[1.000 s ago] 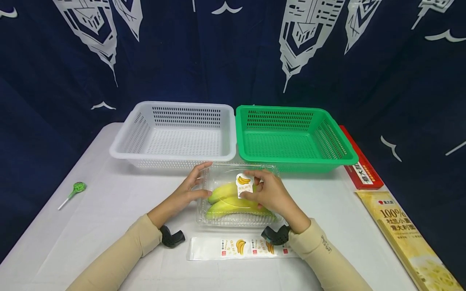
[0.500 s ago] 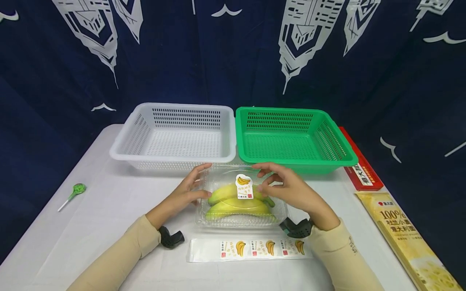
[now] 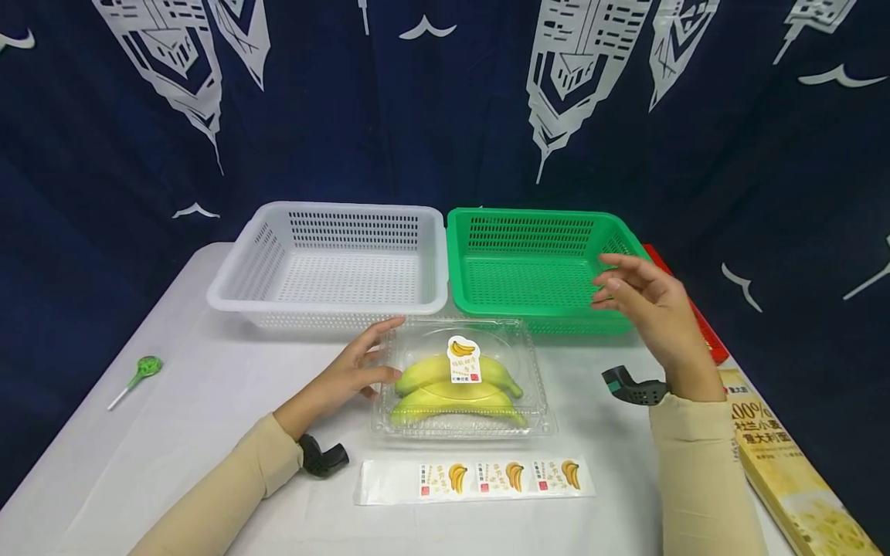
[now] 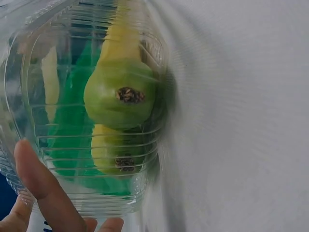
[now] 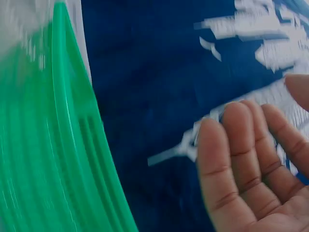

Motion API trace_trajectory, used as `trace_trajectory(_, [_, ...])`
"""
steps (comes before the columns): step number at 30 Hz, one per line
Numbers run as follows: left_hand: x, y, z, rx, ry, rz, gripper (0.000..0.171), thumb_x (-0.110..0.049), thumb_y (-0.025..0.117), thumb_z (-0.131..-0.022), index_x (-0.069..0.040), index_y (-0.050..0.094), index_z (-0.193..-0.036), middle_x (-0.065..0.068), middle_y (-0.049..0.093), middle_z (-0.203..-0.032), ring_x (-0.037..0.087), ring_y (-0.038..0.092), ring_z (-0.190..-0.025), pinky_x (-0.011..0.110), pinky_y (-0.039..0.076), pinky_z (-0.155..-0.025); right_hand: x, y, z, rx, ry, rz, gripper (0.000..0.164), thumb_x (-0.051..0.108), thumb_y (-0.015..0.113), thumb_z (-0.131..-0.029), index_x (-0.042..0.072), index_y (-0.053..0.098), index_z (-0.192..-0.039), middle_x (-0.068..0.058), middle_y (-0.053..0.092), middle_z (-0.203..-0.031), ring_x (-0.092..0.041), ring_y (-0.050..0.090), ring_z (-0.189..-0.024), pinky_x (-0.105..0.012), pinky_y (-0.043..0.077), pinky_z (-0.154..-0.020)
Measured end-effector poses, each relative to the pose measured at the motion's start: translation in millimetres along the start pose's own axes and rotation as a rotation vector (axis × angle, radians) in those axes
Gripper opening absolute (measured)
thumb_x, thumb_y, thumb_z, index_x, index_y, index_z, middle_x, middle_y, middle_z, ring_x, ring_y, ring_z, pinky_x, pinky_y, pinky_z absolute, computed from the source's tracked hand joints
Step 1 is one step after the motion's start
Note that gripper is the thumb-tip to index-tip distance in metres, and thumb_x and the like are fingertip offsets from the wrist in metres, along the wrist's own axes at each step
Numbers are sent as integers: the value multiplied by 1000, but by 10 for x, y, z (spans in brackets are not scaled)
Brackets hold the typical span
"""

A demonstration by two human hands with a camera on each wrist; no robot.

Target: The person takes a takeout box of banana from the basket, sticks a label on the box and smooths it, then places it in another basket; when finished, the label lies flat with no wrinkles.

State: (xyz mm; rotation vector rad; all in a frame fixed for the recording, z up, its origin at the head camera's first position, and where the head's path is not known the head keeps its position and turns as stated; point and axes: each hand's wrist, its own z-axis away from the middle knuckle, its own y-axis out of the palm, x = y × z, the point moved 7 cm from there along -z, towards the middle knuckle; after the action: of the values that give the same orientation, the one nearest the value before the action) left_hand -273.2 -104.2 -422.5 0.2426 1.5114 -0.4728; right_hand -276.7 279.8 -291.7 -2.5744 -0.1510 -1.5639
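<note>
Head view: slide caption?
Left hand touches a clear clamshell of bananas; empty right hand hovers near a green basket.

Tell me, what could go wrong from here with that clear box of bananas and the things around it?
Only the left hand touches the clear box, at its left side, so an uneven push might skew it. The right hand overlaps the green basket's right end in the head view, and might bump it. The label strip lies just on the near side of the box; a sleeve could perhaps drag it.
</note>
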Motion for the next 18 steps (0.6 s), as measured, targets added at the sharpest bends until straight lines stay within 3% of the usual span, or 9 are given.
trace_trajectory(7, [8,-7,4,38,-2,21,90,-12,73,-93,-21,29,-171,18,4,-180,57,14,-160,28,59,-59,-95,-585,62,-276,-38,-148,26,-6,59,-107,-4,71,-130,-9,74,-100,-18,71,-81,-24,63,-78])
trace_trajectory(10, [-5,-7,7,51,2,21,90,-12,73,-94,-20,28,-172,19,3,-180,58,13,-159,29,60,-58,-188,-826,130,-378,-14,-195,24,-6,62,-106,-3,73,-127,-9,74,-98,-18,71,-79,-23,63,-75])
trace_trajectory(18, [-15,-10,4,56,13,31,85,-10,73,-95,-14,32,-169,30,5,-175,60,19,-157,26,59,-54,-490,-1314,334,-670,250,-98,20,1,65,-106,13,78,-114,2,70,-99,-12,62,-82,-14,57,-70])
